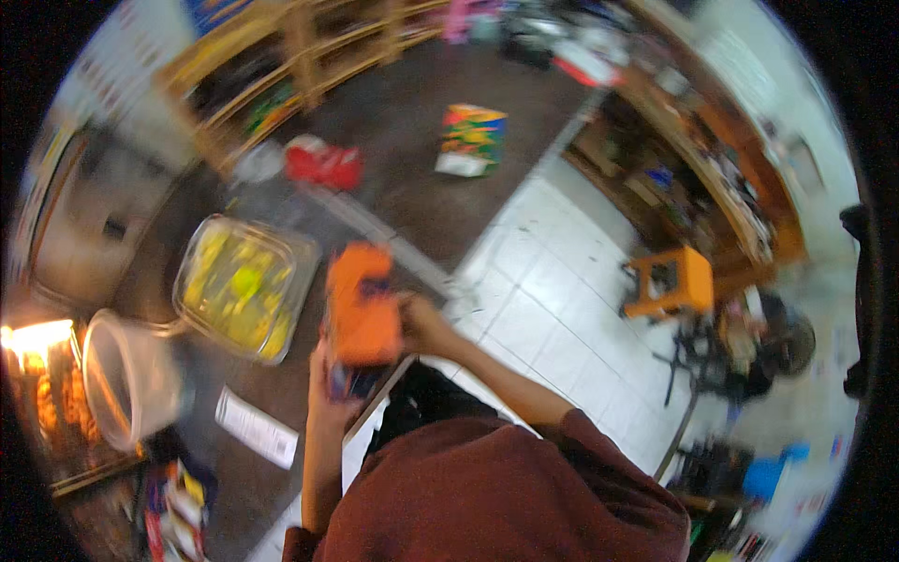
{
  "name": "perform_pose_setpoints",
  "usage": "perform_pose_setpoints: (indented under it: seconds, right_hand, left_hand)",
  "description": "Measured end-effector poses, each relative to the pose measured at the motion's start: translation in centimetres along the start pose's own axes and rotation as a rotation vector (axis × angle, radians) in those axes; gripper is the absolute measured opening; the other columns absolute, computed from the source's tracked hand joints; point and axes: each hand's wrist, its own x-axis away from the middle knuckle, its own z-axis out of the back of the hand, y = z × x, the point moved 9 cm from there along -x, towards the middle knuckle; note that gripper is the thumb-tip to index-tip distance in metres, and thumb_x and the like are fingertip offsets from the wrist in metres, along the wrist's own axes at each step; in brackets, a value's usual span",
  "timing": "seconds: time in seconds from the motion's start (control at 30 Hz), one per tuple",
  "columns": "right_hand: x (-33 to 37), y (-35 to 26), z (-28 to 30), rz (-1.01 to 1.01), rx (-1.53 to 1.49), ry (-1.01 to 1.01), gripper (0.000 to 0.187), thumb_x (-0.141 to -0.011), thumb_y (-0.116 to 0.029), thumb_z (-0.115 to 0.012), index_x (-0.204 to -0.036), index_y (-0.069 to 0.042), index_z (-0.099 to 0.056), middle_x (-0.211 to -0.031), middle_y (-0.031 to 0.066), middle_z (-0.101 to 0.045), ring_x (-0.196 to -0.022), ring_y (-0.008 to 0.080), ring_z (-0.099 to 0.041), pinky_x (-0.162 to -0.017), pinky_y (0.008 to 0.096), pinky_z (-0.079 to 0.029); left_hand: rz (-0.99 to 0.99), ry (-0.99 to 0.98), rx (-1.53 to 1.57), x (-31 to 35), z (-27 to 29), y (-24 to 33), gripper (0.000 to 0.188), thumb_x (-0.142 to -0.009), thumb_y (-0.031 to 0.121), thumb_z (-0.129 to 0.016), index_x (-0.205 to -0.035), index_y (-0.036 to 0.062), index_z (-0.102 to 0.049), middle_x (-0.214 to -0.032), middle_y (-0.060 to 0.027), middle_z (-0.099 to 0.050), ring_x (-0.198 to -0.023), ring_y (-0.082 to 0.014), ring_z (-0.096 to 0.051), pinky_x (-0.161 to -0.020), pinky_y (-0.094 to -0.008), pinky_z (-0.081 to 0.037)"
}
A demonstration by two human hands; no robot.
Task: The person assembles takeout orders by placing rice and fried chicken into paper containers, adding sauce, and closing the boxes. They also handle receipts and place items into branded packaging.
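Note:
Close in front of me, above the dark table's edge, I hold an orange boxy pack [365, 323] with a darker patch near its top; motion blur hides what exactly it is. My left hand [334, 382] is closed around its lower left side. On its right side lies my right hand [419, 324], fingers curled against it and partly hidden. To the left of the pack is a clear rectangular dish [307, 273] with yellow pieces in it and a brighter yellow-green spot in the middle. A white paper strip with print [257, 428] rests on the tabletop near my left forearm.
A clear plastic tub [128, 379] stands at the left beside a glowing lit case [51, 393]. Farther off are a red packet [323, 164] and a colourful packet [471, 140]. An orange stool [670, 283] stands on the white tiled floor [552, 281] at right, near wooden shelves.

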Motion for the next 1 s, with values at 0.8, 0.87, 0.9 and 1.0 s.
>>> perform_pose_setpoints:
  seconds: [0.8, 0.87, 0.9, 1.0]
  right_hand:
    - [59.2, 9.3, 54.8, -0.787, 0.269, 1.504, 0.035, -0.084, -0.038, -0.06, -0.073, -0.007, -0.071, -0.053, 0.0021, -0.056, -0.049, 0.0084, -0.05, -0.045, 0.0247, -0.04]
    - [56.1, 10.8, 59.8, -0.71, 0.185, 1.386, 0.037, -0.087, -0.038, -0.058, -0.076, -0.004, -0.068, -0.059, 0.0012, -0.054, -0.05, 0.0078, -0.048, -0.048, 0.0221, -0.04]
    - [54.4, 11.6, 62.4, -0.678, 0.126, 1.33, 0.035, -0.087, -0.036, -0.059, -0.076, -0.004, -0.067, -0.059, 0.0011, -0.054, -0.051, 0.0076, -0.048, -0.048, 0.022, -0.04]
    - [49.0, 14.0, 70.6, -0.619, 0.0, 1.2, 0.035, -0.088, -0.035, -0.059, -0.076, -0.003, -0.066, -0.061, 0.0007, -0.055, -0.053, 0.0074, -0.048, -0.048, 0.0222, -0.04]
  left_hand:
    - [-1.069, 2.326, -2.261, -2.7, 2.9, -2.7, 0.058, -0.09, 0.044, -0.045, -0.118, -0.0064, -0.049, -0.112, -0.0262, -0.05, -0.095, -0.0382, -0.054, -0.076, -0.0496, -0.043]
    - [-0.845, 2.248, -2.343, -6.9, 3.1, -5.2, 0.055, -0.09, 0.042, -0.047, -0.118, -0.0049, -0.05, -0.111, -0.0243, -0.051, -0.095, -0.0361, -0.054, -0.076, -0.048, -0.044]
    - [-0.761, 2.207, -2.378, -9.5, 3.3, -6.7, 0.053, -0.09, 0.041, -0.048, -0.118, -0.0042, -0.05, -0.111, -0.0234, -0.051, -0.095, -0.0351, -0.054, -0.076, -0.0473, -0.044]
    - [-0.566, 2.06, -2.476, -18.0, 4.1, -11.7, 0.048, -0.09, 0.038, -0.051, -0.117, -0.0019, -0.052, -0.109, -0.0205, -0.053, -0.094, -0.0319, -0.054, -0.076, -0.045, -0.045]
